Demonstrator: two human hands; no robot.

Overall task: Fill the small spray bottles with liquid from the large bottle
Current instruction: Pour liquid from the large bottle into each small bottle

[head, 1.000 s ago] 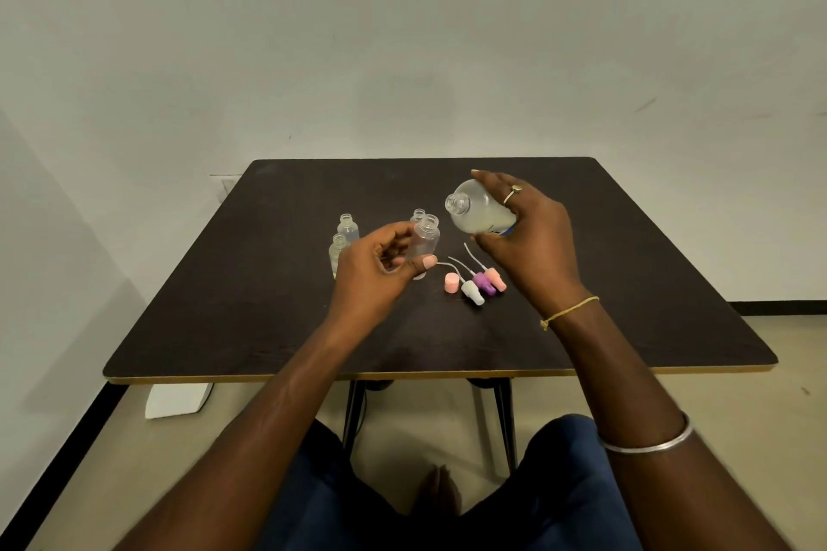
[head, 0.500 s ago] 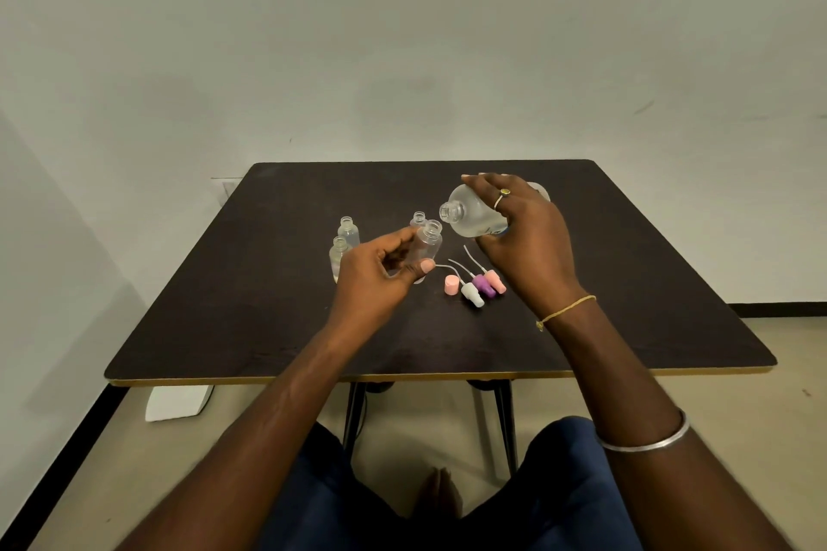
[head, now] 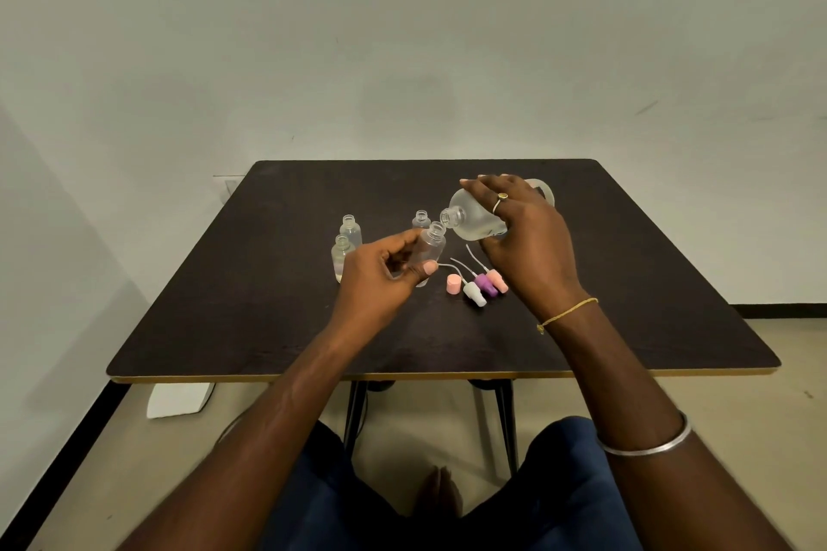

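Head view: the left hand (head: 380,277) grips one small spray bottle (head: 429,246) over the middle of the table (head: 268,304), its open neck tilted up and to the right. The right hand (head: 528,246) wraps over the large bottle (head: 474,217), which lies nearly level with its mouth pointing left, just right of and slightly above the small neck. Pouring likely hinges on bringing that mouth directly over the opening.

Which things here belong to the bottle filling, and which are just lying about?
For the job: large bottle in the right hand, small bottle in the left hand, three standing bottles, spray tops, pink cap.
Lying about: white block on the floor.
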